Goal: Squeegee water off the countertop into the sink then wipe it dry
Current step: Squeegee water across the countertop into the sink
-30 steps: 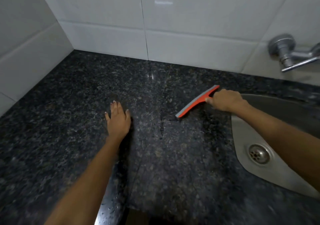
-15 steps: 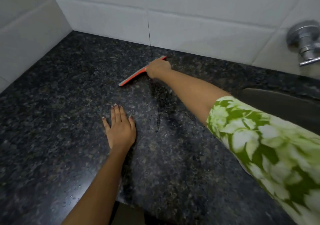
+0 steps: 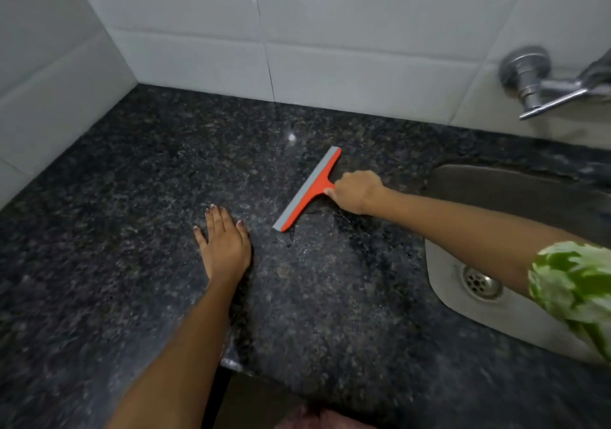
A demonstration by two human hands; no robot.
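An orange squeegee (image 3: 310, 187) with a grey rubber blade lies blade-down on the dark speckled granite countertop (image 3: 132, 197), slanting from upper right to lower left. My right hand (image 3: 356, 191) grips its short handle, just left of the steel sink (image 3: 443, 283). My left hand (image 3: 224, 243) rests flat on the counter, fingers together, a little left of the blade's lower end. A thin wet streak shows on the stone near the blade's lower tip.
White wall tiles (image 3: 330, 64) close off the counter at the back and left. A chrome tap (image 3: 542, 81) juts from the wall above the sink. The sink drain (image 3: 479, 283) shows beside my green-and-white sleeve (image 3: 575, 289). The counter's front edge (image 3: 251, 370) runs near my body.
My right hand has pulled the squeegee from the back of the counter near the wall toward the right, closer to the sink. My left hand has stayed flat in place.
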